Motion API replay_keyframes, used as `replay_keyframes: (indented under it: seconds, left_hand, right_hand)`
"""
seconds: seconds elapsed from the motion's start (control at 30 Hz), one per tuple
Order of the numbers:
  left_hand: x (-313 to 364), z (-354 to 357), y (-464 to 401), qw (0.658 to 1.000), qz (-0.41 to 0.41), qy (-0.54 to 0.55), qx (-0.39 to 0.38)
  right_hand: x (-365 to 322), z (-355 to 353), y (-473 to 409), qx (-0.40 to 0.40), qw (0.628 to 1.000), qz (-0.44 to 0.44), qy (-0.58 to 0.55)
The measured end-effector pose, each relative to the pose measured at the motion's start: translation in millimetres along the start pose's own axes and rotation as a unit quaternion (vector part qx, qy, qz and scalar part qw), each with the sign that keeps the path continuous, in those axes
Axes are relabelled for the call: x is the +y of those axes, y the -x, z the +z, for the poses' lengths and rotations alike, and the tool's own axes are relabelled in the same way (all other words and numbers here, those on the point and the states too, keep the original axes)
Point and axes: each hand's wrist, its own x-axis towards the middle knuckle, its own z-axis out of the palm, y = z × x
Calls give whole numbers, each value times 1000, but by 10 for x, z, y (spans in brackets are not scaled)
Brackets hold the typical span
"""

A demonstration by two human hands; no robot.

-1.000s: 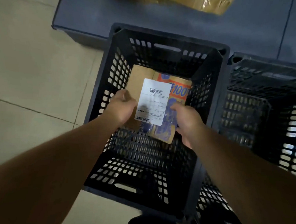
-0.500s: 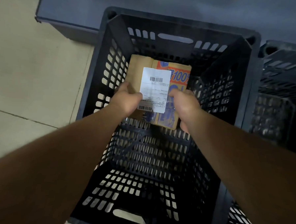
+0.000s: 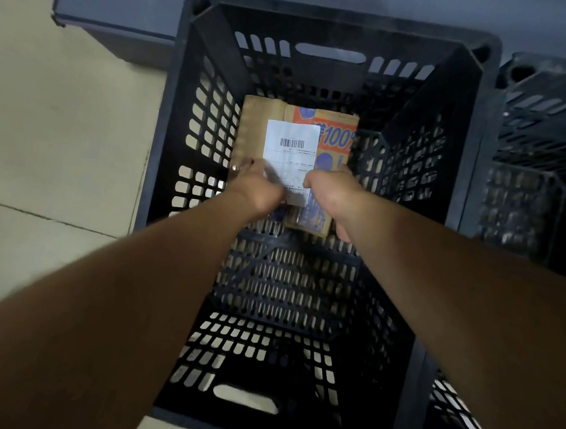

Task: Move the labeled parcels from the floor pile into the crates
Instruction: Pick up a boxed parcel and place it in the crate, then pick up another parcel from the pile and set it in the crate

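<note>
Both hands, left (image 3: 260, 188) and right (image 3: 332, 194), reach into crate (image 3: 321, 21), fingers gripping parcel (image 3: 263, 124).

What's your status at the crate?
Both hands, left and right, gripping labeled parcel. Parcel low inside black crate, far end. Nothing obstructing.

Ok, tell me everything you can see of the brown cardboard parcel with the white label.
The brown cardboard parcel is flat and rectangular, with orange-and-blue print reading "100" along its right side and a white barcode label in the middle. It lies face up, low inside the black slotted plastic crate, toward the far-left wall. The left hand and right hand grip its near edge. Whether it rests on the crate floor is unclear.
</note>
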Motion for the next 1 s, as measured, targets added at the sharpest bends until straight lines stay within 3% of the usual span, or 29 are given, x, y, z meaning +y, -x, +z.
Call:
replay_keyframes:
  seconds: [0.13,0.33,0.6,0.87,1.0]
  left_hand:
    - [76,4,440,1000,-9,-6,-1]
    - [343,18,1505,992,-14,116,45]
    - [1077,-192,2896,978,-30,203,40]
    - [1800,-200,4161,966,3,239,102]
    - [2088,-27,4579,954,53,289,55]
  right_hand:
    - [19,5,454,6,999,23,-36]
    - [-6,-241,1464,-4,999,0,-45]
    - [-66,-1142,2850,2,998,-16,-54]
    - [-74,-2047,4170,18,996,-43,-79]
    - [87,-2453,4715,40,993,-64,-87]
